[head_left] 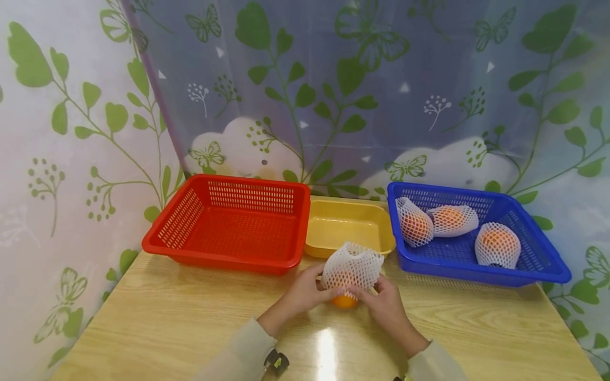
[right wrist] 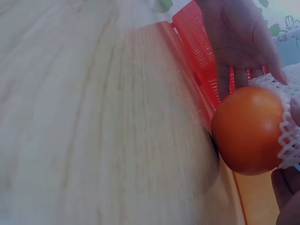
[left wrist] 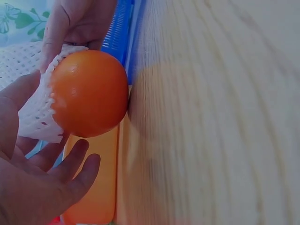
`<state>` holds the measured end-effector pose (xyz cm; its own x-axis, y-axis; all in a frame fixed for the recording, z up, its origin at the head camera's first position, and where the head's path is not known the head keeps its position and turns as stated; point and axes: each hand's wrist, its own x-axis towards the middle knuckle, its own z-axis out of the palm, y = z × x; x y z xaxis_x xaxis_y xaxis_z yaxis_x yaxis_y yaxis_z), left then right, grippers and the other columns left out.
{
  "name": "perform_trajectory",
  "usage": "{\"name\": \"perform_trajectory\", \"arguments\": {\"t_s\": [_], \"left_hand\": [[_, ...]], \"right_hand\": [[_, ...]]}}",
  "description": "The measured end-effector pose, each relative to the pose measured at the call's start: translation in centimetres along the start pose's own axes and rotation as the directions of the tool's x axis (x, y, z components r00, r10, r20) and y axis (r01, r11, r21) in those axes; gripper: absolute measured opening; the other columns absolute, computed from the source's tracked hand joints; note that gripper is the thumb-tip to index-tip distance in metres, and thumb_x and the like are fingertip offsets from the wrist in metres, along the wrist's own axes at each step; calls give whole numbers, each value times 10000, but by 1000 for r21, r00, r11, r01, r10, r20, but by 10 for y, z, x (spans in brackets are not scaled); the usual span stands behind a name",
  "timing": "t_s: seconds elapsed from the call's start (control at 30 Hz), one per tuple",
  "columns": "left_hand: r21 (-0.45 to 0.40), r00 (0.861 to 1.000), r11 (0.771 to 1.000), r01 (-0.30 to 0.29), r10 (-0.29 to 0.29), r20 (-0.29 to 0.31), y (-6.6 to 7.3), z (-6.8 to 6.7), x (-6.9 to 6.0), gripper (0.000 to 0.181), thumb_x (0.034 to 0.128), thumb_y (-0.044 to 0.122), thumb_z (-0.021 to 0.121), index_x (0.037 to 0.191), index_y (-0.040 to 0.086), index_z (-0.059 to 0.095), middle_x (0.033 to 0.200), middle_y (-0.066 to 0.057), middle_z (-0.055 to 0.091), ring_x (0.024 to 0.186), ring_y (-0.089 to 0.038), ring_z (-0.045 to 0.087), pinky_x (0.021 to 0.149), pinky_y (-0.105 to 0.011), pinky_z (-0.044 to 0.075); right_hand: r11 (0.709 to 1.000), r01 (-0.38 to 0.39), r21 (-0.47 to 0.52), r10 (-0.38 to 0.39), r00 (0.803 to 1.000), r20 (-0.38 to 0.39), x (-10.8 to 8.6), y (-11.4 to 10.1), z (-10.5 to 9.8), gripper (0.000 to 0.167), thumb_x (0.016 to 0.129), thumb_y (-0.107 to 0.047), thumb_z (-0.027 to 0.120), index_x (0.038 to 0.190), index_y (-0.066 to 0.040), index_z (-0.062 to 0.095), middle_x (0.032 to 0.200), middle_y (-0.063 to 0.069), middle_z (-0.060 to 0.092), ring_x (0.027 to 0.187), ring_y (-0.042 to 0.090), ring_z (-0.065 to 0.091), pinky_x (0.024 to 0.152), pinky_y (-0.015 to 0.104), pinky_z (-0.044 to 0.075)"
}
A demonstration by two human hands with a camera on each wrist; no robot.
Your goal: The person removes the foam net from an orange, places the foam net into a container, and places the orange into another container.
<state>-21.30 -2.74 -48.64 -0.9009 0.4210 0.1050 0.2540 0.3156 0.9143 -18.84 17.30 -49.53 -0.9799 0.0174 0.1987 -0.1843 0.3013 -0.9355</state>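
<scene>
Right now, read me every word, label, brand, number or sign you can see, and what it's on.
None readable: nothing on the red basket, yellow basin, blue basket, orange or foam net.
The backdrop shows only printed pictures.
Any mark on the dark device at the left sleeve is too small to read.

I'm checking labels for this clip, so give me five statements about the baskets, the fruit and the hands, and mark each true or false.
1. The yellow basin sits between the red basket and the blue basket. True.
2. The blue basket holds five wrapped fruits. False: three net-wrapped fruits lie in it.
3. The left hand and right hand both hold the foam net around the orange. True.
4. The foam net covers the orange completely. False: part of the orange shows bare.
5. Both wrist views show the orange. True.
</scene>
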Motion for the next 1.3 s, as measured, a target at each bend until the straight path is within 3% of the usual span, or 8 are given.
{"name": "perform_trajectory", "arguments": {"t_s": [0.2,0.47,0.63,1.0,1.17,1.3], "left_hand": [[-16,1000,1000,-1,1,3,1,1,0,476,845,211,773,1261,54,601,1176,-67,647,1109,-216,594,908,-347,527],[-29,1000,1000,6,-6,-1,1,2,1,433,858,179,757,1245,54,610,1170,-77,651,1098,-232,607,884,-326,538],[-3,999,1000,19,-19,-28,1,4,2,385,873,177,741,1218,51,626,1150,-73,666,1065,-219,626,867,-320,545],[84,993,996,38,-28,-115,2,11,8,305,880,223,734,1136,71,668,1074,-27,693,933,-144,623,842,-337,547],[98,992,995,17,-5,-130,3,14,9,318,891,223,721,1157,59,666,1099,-41,696,990,-170,636,910,-391,521],[119,992,993,25,-10,-126,5,14,9,324,898,237,712,1166,60,663,1117,-45,694,1029,-194,638,937,-420,506]], "right_hand": [[1000,8,11,-7,999,-43,0,2,0,336,792,-53,794,1097,35,685,1112,128,699,1011,29,604,877,199,482],[998,30,50,-28,999,-37,2,6,0,379,793,-66,797,1127,54,663,1126,168,685,1010,35,607,856,202,500],[998,24,52,-23,1000,-15,3,4,-2,401,798,-62,791,1156,41,640,1150,166,672,1011,28,599,861,190,493],[993,89,79,-88,996,-11,2,5,-4,461,817,-26,765,1231,29,572,1160,171,648,995,28,606,866,181,492],[974,134,181,-123,990,-67,3,6,-5,401,929,24,607,1307,78,484,1174,10,623,1029,16,592,892,156,482],[957,196,213,-165,974,-153,4,4,-7,337,947,52,558,1275,106,500,1115,-122,630,1013,18,600,878,144,484]]}}
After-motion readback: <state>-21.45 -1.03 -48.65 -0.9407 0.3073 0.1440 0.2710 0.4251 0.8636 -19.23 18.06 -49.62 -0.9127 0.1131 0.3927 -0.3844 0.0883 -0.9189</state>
